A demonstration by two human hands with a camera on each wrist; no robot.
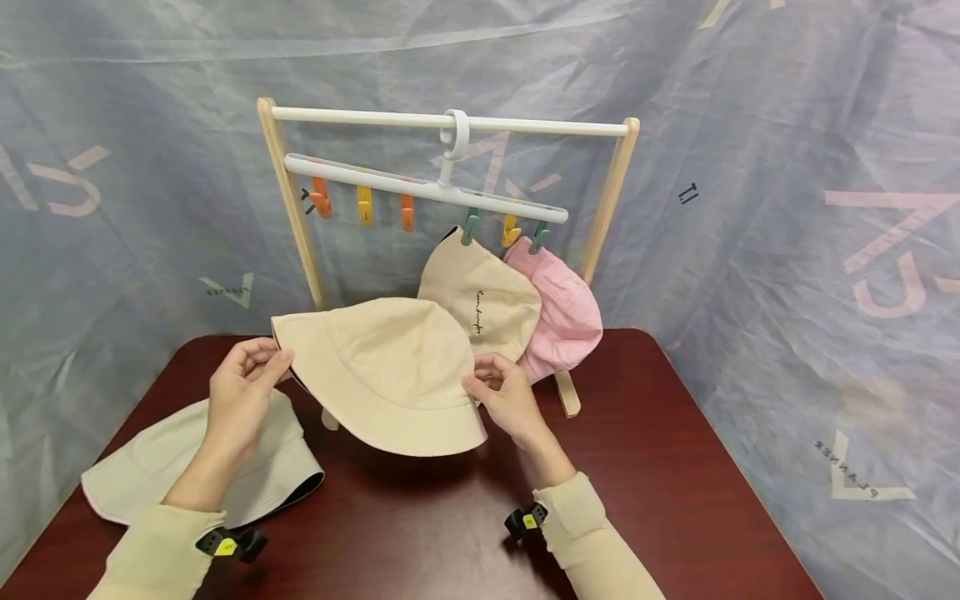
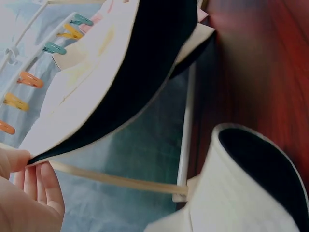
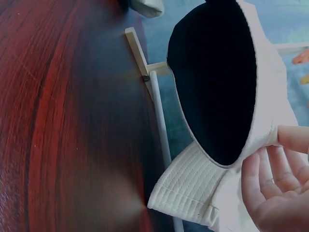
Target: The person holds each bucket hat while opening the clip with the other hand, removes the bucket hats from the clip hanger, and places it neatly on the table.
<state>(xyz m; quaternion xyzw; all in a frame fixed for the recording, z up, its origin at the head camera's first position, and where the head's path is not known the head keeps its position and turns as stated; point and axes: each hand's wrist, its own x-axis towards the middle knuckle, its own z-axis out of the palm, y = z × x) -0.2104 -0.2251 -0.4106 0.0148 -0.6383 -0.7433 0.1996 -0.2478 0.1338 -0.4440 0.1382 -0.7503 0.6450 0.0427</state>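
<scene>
A cream bucket hat (image 1: 390, 367) is held up over the table, between both hands and in front of the rack. My left hand (image 1: 238, 396) pinches its brim at the left end between thumb and fingers. On the opposite side, my right hand (image 1: 512, 404) pinches the hat's edge. Both wrist views show a black lining (image 3: 212, 87) inside. Behind it, a cream hat with dark script (image 1: 495, 292) hangs from a teal clip (image 1: 470, 226). A pink hat (image 1: 564, 312) hangs to its right, by the yellow clip (image 1: 511, 231) and another teal clip (image 1: 539, 237).
A pale bucket hat with dark lining (image 1: 168, 462) lies on the dark red table (image 1: 645, 500) at the left. The wooden rack (image 1: 611, 204) carries a white clip hanger (image 1: 375, 177). Orange clips (image 1: 320, 198) and a yellow clip (image 1: 364, 205) hang on its left half. Grey fabric surrounds the table.
</scene>
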